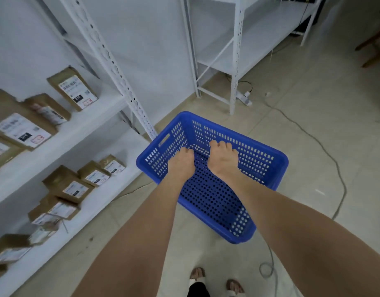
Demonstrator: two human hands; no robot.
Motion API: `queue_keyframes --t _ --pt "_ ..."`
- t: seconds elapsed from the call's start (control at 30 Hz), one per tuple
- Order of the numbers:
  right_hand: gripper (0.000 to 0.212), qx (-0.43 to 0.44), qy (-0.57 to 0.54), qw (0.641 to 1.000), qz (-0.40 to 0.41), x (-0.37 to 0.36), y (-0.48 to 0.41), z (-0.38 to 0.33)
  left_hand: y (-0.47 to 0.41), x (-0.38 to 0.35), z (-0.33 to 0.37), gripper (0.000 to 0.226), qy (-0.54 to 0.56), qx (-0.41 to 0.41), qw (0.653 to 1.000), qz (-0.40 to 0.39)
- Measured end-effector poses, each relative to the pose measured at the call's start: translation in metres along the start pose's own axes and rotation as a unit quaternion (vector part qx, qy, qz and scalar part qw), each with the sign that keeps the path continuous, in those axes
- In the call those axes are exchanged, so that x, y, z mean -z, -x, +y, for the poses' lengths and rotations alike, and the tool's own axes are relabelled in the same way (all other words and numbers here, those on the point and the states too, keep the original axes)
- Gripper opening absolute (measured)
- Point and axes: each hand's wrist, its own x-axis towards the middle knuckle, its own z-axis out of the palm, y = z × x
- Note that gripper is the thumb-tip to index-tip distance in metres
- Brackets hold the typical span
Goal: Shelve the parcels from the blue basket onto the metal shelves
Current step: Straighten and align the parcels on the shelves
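The blue basket (259,159) sits tilted over the tiled floor beside the metal shelves (92,116), and I see no parcel inside it. Both my arms reach down into it. My left hand (181,161) and my right hand (222,156) lie side by side at the foot of its far wall, knuckles up, fingers curled into the perforated plastic. Several brown cardboard parcels with white labels stand on the shelves at left, such as one on the upper board (74,91) and one on the lower board (67,185).
A second white shelf unit (236,61) stands behind the basket. A white power strip (244,99) and a grey cable (326,153) lie on the floor to the right. A wooden chair (373,46) is at far right. My feet (197,274) are below.
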Motion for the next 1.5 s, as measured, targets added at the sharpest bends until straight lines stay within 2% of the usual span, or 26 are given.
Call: queue_keyframes --t 0.27,0.43,0.67,0.9,1.13,1.37,1.5 --pt "0.047 0.119 0.010 0.992 0.036 0.033 0.029 -0.117 0.068 0.058 -0.095 0.044 -0.004 0.101 0.993 0.056" --pt "0.045 0.214 0.010 0.974 0.068 0.054 0.067 -0.222 0.133 0.102 -0.179 0.044 0.010 0.195 0.975 0.107" --pt "0.048 0.315 0.006 0.941 0.127 0.073 0.146 -0.389 0.247 0.157 -0.314 0.044 -0.010 0.284 0.938 0.200" --pt "0.043 0.423 -0.015 0.885 0.194 0.086 0.247 -0.579 0.377 0.224 -0.468 0.046 -0.070 0.355 0.893 0.268" --pt "0.042 0.502 -0.074 0.827 0.243 0.109 0.319 -0.731 0.477 0.282 -0.590 0.044 -0.115 0.419 0.842 0.320" --pt "0.048 0.562 -0.154 0.771 0.259 0.139 0.359 -0.868 0.531 0.339 -0.689 0.041 -0.162 0.469 0.783 0.375" --pt "0.043 0.593 -0.173 0.735 0.281 0.154 0.365 -0.936 0.545 0.365 -0.732 0.036 -0.182 0.495 0.756 0.388"
